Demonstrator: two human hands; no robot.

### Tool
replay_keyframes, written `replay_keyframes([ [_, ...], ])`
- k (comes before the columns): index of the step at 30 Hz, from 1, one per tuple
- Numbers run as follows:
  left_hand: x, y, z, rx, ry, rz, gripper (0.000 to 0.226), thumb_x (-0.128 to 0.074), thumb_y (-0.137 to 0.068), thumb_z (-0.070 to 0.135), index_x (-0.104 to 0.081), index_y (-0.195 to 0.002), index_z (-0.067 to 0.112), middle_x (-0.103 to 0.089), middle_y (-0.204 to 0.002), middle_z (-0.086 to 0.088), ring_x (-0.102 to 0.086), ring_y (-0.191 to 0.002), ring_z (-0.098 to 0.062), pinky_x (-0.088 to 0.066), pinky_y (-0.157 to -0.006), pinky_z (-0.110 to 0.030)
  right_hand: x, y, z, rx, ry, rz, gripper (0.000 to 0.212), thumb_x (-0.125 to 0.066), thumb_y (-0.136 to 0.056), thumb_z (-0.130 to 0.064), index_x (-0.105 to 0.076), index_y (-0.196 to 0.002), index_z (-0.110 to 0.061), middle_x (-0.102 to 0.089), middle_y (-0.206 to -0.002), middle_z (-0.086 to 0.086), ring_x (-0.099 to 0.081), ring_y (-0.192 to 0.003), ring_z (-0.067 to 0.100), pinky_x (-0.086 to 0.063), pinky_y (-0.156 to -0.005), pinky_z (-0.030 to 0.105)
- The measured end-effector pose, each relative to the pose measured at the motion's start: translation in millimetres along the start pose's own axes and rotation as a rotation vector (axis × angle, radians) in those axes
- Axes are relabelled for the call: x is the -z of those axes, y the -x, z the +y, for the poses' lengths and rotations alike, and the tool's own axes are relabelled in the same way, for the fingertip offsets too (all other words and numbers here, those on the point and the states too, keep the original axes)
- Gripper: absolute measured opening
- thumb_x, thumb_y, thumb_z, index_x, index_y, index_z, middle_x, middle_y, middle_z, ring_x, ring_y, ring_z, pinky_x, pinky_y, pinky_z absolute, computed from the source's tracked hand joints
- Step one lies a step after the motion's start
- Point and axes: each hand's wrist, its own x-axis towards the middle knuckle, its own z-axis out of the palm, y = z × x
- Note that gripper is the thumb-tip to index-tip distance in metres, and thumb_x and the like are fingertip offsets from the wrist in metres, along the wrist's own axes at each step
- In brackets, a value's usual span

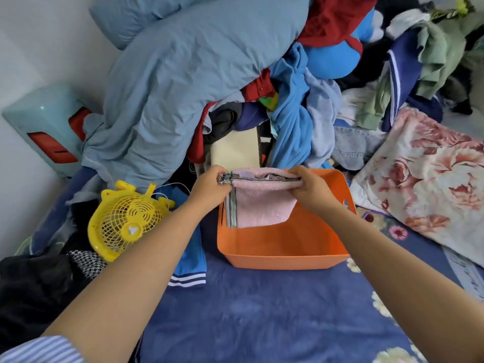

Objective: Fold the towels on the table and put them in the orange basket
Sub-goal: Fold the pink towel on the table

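Observation:
A pink towel [262,205] with a grey-green striped edge hangs folded over the orange basket [282,247]. My left hand [212,187] pinches its upper left corner. My right hand [309,184] grips the upper right end of the fold. The towel's lower half dangles inside the basket's far left part, above its floor. The basket stands on a dark blue flowered sheet, and nothing else shows inside it.
A yellow mini fan [125,221] lies left of the basket. Behind it rises a heap of clothes and a grey-blue duvet [183,87]. A floral pillow [429,184] lies to the right. Dark clothes [39,289] sit at near left. Blue sheet [248,310] stretches in front.

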Motion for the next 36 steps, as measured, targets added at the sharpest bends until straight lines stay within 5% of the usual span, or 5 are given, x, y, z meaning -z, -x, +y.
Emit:
replay_keyframes([
  [9,-94.2,-63.5,-68.3,0.255,0.010,-0.077,0.015,-0.047,-0.084,0.018,-0.044,-0.070,0.017,-0.042,-0.064,0.004,-0.039,-0.055,-0.011,-0.026,-0.047,-0.027,-52.4,-50.0,91.6,-0.333,-0.115,-0.236,0.026,-0.041,-0.078,0.013,-0.047,-0.090,-0.010,-0.040,-0.069,-0.003,-0.037,-0.064,0.011,-0.030,-0.055,0.022],
  [16,-164.3,-105.1,-110.9,0.419,-0.208,-0.259,0.040,-0.038,-0.094,0.009,-0.036,-0.131,-0.005,-0.061,-0.090,-0.016,-0.043,-0.052,-0.015,-0.024,-0.040,-0.024,-108.3,-89.6,167.0,-0.639,-0.095,-0.346,0.020,-0.041,-0.082,0.003,-0.046,-0.078,-0.016,-0.040,-0.064,0.001,-0.036,-0.055,0.014,-0.026,-0.046,0.023],
  [20,-186.5,-138.1,-126.3,0.513,-0.359,-0.272,0.054,-0.036,-0.094,0.006,-0.015,-0.143,-0.001,-0.045,-0.137,-0.016,-0.052,-0.117,-0.031,-0.047,-0.085,-0.037,-141.2,-113.7,198.8,-0.712,-0.104,-0.268,0.029,-0.049,-0.081,-0.002,-0.044,-0.110,-0.006,-0.045,-0.073,0.003,-0.042,-0.061,0.016,-0.031,-0.046,0.024],
  [30,-228.1,-188.6,-165.5,0.586,-0.235,0.045,0.037,-0.039,-0.093,0.008,-0.029,-0.128,0.000,-0.049,-0.131,-0.021,-0.050,-0.118,-0.036,-0.041,-0.093,-0.037,-194.0,-146.4,245.8,-0.719,-0.082,-0.067,0.043,-0.054,-0.088,-0.018,-0.042,-0.121,0.005,-0.054,-0.123,0.024,-0.051,-0.114,0.038,-0.043,-0.087,0.036],
  [36,-246.9,-154.0,-178.8,0.036,-0.533,0.136,0.025,-0.053,-0.081,0.000,-0.052,-0.105,-0.007,-0.052,-0.113,-0.027,-0.051,-0.110,-0.042,-0.042,-0.090,-0.045,-201.4,-121.8,245.1,-0.435,0.160,-0.080,0.048,-0.050,-0.089,-0.019,-0.033,-0.128,0.002,-0.045,-0.124,0.025,-0.047,-0.111,0.040,-0.040,-0.078,0.037],
])
